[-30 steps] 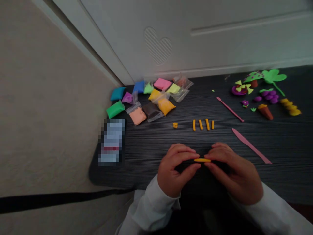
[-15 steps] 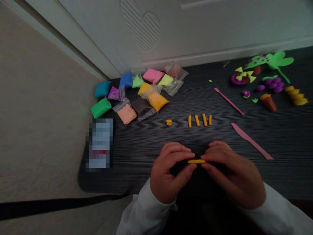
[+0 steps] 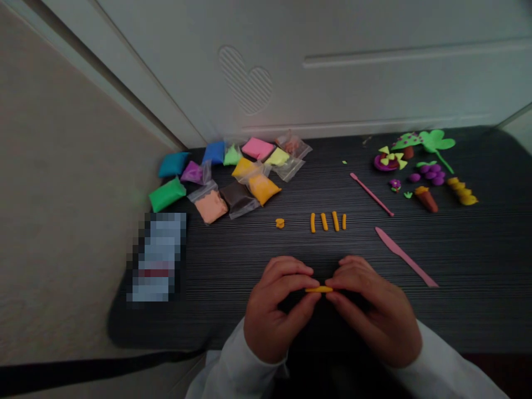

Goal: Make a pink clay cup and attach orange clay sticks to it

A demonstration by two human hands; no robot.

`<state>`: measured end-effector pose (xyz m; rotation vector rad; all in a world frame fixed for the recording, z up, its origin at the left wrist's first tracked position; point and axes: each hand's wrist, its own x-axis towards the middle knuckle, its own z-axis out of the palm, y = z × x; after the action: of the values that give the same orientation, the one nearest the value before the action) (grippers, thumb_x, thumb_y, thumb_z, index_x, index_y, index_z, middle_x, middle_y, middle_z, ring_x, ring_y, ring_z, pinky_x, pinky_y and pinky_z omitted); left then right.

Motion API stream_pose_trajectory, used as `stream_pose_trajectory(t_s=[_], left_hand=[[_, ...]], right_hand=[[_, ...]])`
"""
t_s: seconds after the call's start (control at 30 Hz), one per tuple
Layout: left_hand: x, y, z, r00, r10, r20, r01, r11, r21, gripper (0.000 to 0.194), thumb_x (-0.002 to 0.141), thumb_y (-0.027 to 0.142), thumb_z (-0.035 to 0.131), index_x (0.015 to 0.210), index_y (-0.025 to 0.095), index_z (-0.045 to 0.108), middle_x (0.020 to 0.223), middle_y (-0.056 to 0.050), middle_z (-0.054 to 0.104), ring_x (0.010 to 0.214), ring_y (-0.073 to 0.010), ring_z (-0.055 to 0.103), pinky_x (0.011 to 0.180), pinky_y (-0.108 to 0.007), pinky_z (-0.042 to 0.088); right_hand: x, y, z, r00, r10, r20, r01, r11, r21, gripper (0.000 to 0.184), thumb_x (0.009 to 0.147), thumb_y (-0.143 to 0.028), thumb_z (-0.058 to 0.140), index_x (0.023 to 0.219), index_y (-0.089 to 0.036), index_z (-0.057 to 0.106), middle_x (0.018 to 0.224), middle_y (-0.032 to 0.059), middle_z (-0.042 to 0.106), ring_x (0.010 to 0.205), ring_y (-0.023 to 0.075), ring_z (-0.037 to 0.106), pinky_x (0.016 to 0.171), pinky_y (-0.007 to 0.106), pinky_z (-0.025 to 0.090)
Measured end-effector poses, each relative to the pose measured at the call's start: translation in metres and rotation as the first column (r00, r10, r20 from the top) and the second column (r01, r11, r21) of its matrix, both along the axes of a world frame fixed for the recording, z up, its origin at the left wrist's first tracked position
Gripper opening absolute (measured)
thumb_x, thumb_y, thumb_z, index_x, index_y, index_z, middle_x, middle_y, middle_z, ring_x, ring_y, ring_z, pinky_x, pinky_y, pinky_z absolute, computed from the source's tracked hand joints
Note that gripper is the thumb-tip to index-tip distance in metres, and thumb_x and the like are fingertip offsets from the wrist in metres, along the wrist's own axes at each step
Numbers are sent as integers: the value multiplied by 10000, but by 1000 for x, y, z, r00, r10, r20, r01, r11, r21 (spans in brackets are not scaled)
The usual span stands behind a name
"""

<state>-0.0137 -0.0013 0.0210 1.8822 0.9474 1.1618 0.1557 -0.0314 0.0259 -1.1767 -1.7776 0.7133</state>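
A thin roll of orange clay (image 3: 319,289) spans the gap between my two hands. My left hand (image 3: 276,310) pinches its left end between thumb and fingertips, and my right hand (image 3: 376,313) grips the other end the same way. Just beyond my hands, several short orange clay sticks (image 3: 325,221) lie side by side on the dark table (image 3: 224,288). To their left sits a small lump of orange clay (image 3: 280,223). A pink plastic knife (image 3: 405,256) rests to the right of my right hand, with a thin pink modelling tool (image 3: 372,194) behind it.
Bags of coloured clay (image 3: 210,205) are grouped at the back left, above a phone (image 3: 158,257) with a blurred screen. At the back right stand finished clay pieces, including purple grapes (image 3: 432,174), a green flower (image 3: 436,141) and a brown cone (image 3: 426,199). A white panel (image 3: 353,94) borders the table behind.
The camera view has shifted, so everything sits at a different place in the picture. Both hands stay on the orange clay roll, and the things on the table have not moved.
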Motion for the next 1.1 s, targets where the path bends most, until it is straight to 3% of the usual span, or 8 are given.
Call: stream_pose_trajectory(t_s=[1.1], left_hand=[[-1, -2, -1, 999, -30, -12, 31, 999, 11, 258, 648, 83, 648, 889, 169, 622, 894, -66, 623, 878, -182, 560, 797, -370, 476]], right_hand=[[-1, 0, 1, 1000, 15, 18, -15, 1000, -2, 228, 744, -105, 567, 944, -214, 570, 766, 3, 648, 725, 145, 594, 826, 392, 429]])
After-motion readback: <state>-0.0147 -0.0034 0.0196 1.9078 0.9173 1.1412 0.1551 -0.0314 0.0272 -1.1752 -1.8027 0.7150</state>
